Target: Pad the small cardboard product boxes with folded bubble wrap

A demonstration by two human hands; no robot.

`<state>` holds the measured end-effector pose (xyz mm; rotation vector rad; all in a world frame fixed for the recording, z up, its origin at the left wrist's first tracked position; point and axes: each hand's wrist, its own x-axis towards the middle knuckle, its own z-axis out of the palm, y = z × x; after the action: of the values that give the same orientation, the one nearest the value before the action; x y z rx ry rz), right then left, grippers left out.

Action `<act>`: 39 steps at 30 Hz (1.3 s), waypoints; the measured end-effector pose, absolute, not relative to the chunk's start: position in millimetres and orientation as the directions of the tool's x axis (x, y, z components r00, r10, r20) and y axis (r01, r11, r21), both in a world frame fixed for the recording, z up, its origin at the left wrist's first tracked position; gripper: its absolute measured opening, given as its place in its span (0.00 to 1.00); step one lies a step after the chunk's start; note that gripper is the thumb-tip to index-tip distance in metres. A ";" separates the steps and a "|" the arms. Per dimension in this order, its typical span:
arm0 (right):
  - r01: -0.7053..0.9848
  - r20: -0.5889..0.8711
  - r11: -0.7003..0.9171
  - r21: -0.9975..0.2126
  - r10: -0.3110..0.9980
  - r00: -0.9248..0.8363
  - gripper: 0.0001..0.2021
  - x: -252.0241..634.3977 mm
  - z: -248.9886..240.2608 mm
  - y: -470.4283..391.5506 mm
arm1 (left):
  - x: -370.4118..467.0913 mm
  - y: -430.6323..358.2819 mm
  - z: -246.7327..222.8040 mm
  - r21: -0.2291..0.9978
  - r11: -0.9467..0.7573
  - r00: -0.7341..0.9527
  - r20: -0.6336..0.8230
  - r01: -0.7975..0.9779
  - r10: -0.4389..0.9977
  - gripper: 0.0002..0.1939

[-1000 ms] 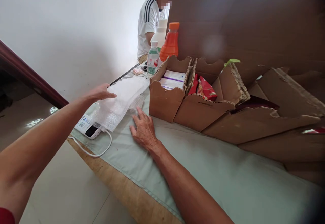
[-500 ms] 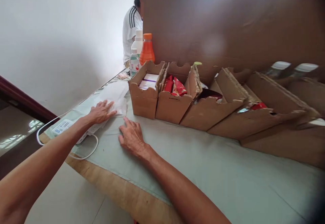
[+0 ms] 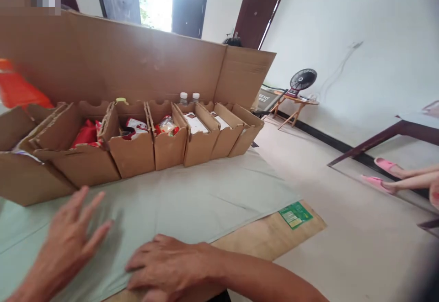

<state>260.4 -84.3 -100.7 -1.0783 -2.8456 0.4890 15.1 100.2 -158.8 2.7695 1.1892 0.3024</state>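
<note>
My left hand [image 3: 73, 226] hovers over or just touches the pale green cloth [image 3: 192, 206], fingers spread and holding nothing. It is smeared a little by motion. Close to the table's front edge, my right hand [image 3: 168, 263] lies palm down on the cloth with its fingers apart. Beyond both hands runs a row of cardboard bins [image 3: 135, 158]. A red packet [image 3: 85, 133] sits in the bin nearest my left hand. Other bins hold a red-and-white packet [image 3: 137, 126], a clear-wrapped item [image 3: 168, 126] and white boxes [image 3: 196, 123].
A tall cardboard panel [image 3: 154, 60] stands behind the bins, with two white-capped bottles [image 3: 190, 97] before it. An orange bottle [image 3: 20, 87] is at the far left. Beyond the table are a fan [image 3: 303, 80] on a small wooden table and a person's feet in pink shoes [image 3: 380, 183].
My view has swung to the right along the row of bins. My left hand has left the white plastic sheets and both hands are now over the cloth before the bins.
</note>
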 end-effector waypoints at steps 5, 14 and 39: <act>0.938 0.170 0.236 -0.253 0.966 -0.197 0.11 404.2 -51.6 -122.9 | 91.4 45.6 -171.8 0.115 -0.719 0.700 0.170 0.685 0.694 0.36; 0.880 0.345 -0.473 0.049 0.835 0.430 0.25 596.1 23.2 -71.6 | 111.9 23.4 -210.5 -0.005 -0.768 0.748 0.231 0.640 0.622 0.39; 0.800 0.683 0.287 -0.527 0.703 0.197 0.09 449.6 80.7 -107.1 | 117.5 12.7 -192.2 0.217 -0.754 0.660 0.375 0.620 0.651 0.32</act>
<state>449.6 -107.1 80.7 -1.4423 -1.5310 -0.1183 117.5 12.7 -192.2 2.7977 1.0721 0.6745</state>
